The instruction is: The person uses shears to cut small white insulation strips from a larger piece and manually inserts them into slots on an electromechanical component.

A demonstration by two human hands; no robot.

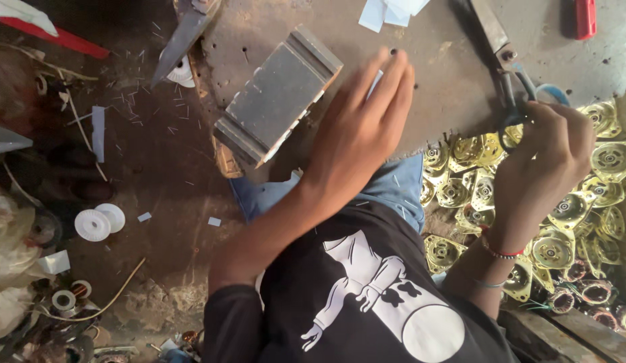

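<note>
Head view, nearest first: we see a black printed T-shirt [367,296] and blue jeans [394,188] at the bottom of the frame. Two hands work above them. Our left hand [357,131] lies flat with the fingers pressed together, pinning a white paper strip [375,82] to the worktop [434,74]; only a sliver of the strip shows under the fingertips. Our right hand [545,161] is curled through the loops of one pair of scissors [508,74], gripping them; the long dark blades run up and away across the worktop. The wrist carries two thin bands, one red, one pale.

Under the right hand, off the worktop's ragged edge, lies a heap of brass-coloured stamped motor covers [562,215], round, shiny, too many to count, with a few copper-wound stators [595,296] at the lower right.

On the worktop, just left of the left hand, one ribbed grey metal block [278,97] sits tilted, rectangular, dull and scratched. The worktop is rusty sheet metal, with bare room between block and scissors.

On the dirt floor [158,175] to the left lie two white plastic spools [101,220] touching each other, scattered paper scraps and wire.

Farther off we count a small stack of white paper pieces [390,12] at the top edge, and one red handle [584,19] top right.
</note>
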